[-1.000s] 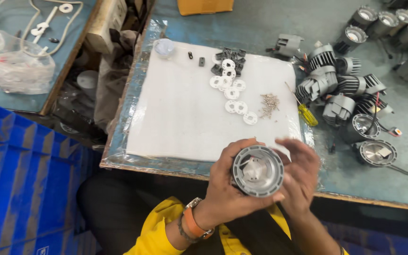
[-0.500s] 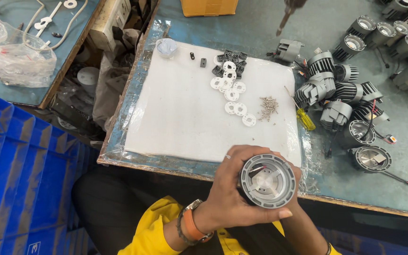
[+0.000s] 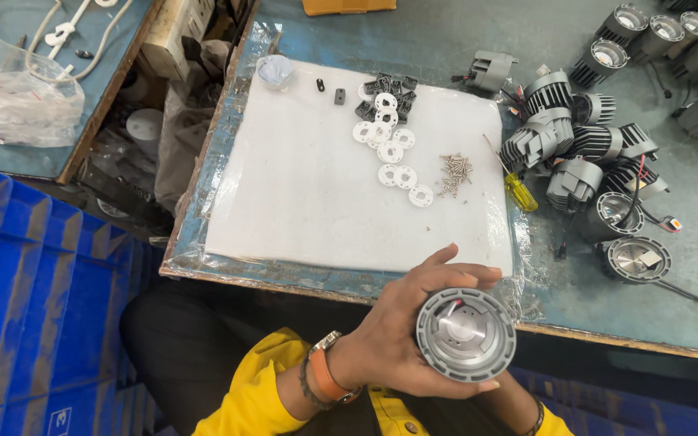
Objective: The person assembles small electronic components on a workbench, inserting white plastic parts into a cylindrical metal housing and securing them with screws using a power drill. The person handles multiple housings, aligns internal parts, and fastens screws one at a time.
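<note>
Grey round lamp housing (image 3: 465, 335) sits clasped in left hand (image 3: 397, 339) fingers (image 3: 454, 274); right hand hidden beneath.

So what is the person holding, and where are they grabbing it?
A round grey lamp housing. The left hand wraps around its side wall, open end facing up. The right hand is mostly hidden beneath it, so its grip can't be told.

Bright, even overhead light, soft shadows (slight wide-angle bending at edges), sharp focus.

right hand (image 3: 519, 396) mostly hidden beneath lamp housing (image 3: 465, 334), yellow box (image 3: 347, 6) cut off by top edge
</note>
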